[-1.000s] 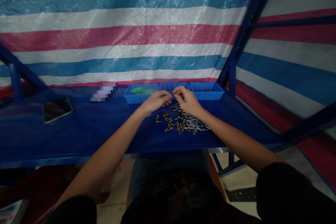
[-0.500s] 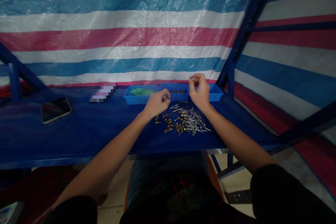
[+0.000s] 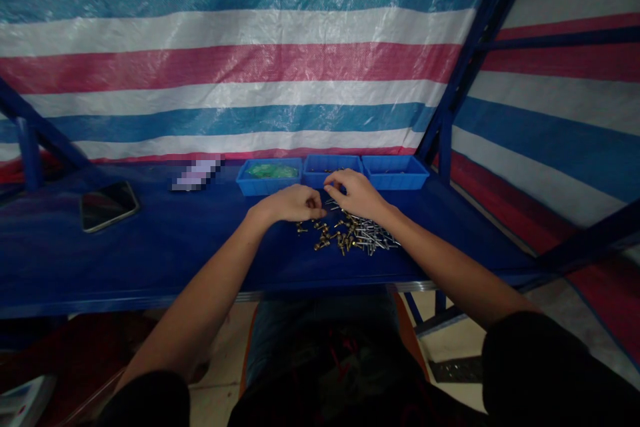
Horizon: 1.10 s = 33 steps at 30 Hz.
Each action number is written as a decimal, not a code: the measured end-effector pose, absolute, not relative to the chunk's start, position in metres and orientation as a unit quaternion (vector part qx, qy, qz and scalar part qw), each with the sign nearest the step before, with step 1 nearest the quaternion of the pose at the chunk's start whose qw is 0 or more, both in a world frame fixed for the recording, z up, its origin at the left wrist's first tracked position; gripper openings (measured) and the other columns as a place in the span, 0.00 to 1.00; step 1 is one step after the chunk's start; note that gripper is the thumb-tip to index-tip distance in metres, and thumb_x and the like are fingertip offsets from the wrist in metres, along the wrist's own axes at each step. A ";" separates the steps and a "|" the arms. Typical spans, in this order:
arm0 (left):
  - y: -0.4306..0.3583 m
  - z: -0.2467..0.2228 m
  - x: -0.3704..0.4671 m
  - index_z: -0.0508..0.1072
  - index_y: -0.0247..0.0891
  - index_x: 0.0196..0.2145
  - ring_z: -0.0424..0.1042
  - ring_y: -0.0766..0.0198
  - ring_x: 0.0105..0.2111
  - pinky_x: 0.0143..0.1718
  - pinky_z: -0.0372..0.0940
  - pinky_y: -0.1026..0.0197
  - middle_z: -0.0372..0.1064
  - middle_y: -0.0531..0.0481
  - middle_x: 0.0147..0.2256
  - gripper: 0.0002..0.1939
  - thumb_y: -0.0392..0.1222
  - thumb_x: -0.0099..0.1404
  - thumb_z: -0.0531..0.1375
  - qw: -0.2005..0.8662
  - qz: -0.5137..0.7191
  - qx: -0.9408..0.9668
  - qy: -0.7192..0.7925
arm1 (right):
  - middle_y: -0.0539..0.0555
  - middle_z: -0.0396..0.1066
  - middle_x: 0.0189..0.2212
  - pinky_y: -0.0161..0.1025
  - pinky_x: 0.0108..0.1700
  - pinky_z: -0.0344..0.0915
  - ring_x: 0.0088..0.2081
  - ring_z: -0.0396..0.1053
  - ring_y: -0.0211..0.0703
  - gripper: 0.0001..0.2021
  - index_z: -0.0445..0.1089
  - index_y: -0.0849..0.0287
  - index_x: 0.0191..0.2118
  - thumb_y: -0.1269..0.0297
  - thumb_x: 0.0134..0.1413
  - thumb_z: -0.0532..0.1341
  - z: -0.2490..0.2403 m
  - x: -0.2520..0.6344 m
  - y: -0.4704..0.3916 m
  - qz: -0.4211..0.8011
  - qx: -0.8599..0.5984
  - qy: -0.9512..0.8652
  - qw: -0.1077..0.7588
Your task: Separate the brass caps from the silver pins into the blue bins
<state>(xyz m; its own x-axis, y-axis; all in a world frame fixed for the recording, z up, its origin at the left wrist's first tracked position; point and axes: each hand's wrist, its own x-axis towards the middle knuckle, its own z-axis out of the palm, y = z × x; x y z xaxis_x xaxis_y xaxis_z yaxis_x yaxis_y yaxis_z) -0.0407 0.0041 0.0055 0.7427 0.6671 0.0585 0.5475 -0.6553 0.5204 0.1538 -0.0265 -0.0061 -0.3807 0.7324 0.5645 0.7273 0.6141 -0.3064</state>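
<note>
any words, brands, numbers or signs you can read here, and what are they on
No text can be read in this picture.
Pale pinkish item on the table: pixelated, nothing legible.
White item at the lower left: a small red mark, too blurred to read.
Dark shirt: faint red marks, too dim to tell if they are lettering.
Blue bins: no lettering visible.

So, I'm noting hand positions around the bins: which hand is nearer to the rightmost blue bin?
Right. The right hand is just in front and left of the rightmost blue bin; the left hand is farther left, beyond the right hand.
</note>
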 end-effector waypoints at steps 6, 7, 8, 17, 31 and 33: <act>0.006 0.001 -0.044 0.78 0.40 0.25 0.68 0.66 0.22 0.24 0.58 0.67 0.72 0.53 0.22 0.04 0.42 0.51 0.63 0.241 0.106 0.909 0.323 | 0.51 0.70 0.27 0.42 0.40 0.59 0.33 0.66 0.43 0.07 0.72 0.57 0.37 0.65 0.58 0.57 -0.011 0.157 -0.021 0.022 -0.457 -0.825 0.332; 0.007 0.000 -0.043 0.78 0.41 0.26 0.69 0.66 0.23 0.24 0.58 0.66 0.73 0.52 0.23 0.05 0.40 0.51 0.62 0.235 0.105 0.910 0.326 | 0.51 0.70 0.27 0.41 0.39 0.59 0.33 0.66 0.42 0.07 0.72 0.57 0.37 0.65 0.58 0.57 -0.011 0.158 -0.021 0.025 -0.456 -0.826 0.331; 0.009 -0.001 -0.043 0.78 0.41 0.26 0.69 0.65 0.23 0.25 0.59 0.66 0.74 0.52 0.24 0.05 0.39 0.51 0.61 0.227 0.104 0.911 0.329 | 0.50 0.70 0.27 0.41 0.39 0.59 0.33 0.66 0.42 0.06 0.72 0.57 0.36 0.65 0.58 0.58 -0.011 0.158 -0.021 0.029 -0.451 -0.829 0.330; 0.014 0.008 -0.045 0.78 0.37 0.28 0.69 0.63 0.24 0.26 0.58 0.62 0.74 0.49 0.25 0.08 0.43 0.54 0.61 0.220 0.207 0.875 0.379 | 0.50 0.70 0.26 0.40 0.38 0.60 0.32 0.67 0.41 0.05 0.72 0.58 0.37 0.65 0.55 0.60 -0.017 0.154 -0.024 0.053 -0.412 -0.853 0.315; 0.011 0.016 -0.043 0.76 0.34 0.31 0.68 0.64 0.29 0.33 0.61 0.62 0.73 0.49 0.28 0.16 0.49 0.63 0.54 0.224 0.242 0.874 0.358 | 0.50 0.68 0.26 0.38 0.37 0.58 0.32 0.64 0.40 0.03 0.67 0.58 0.32 0.69 0.55 0.57 -0.008 0.153 -0.031 0.015 -0.414 -0.836 0.360; 0.010 0.017 -0.042 0.75 0.33 0.32 0.69 0.64 0.30 0.34 0.61 0.62 0.73 0.48 0.29 0.17 0.49 0.65 0.53 0.226 0.239 0.875 0.355 | 0.50 0.68 0.27 0.38 0.37 0.57 0.32 0.64 0.40 0.04 0.66 0.57 0.31 0.69 0.55 0.56 -0.008 0.153 -0.032 0.011 -0.422 -0.829 0.367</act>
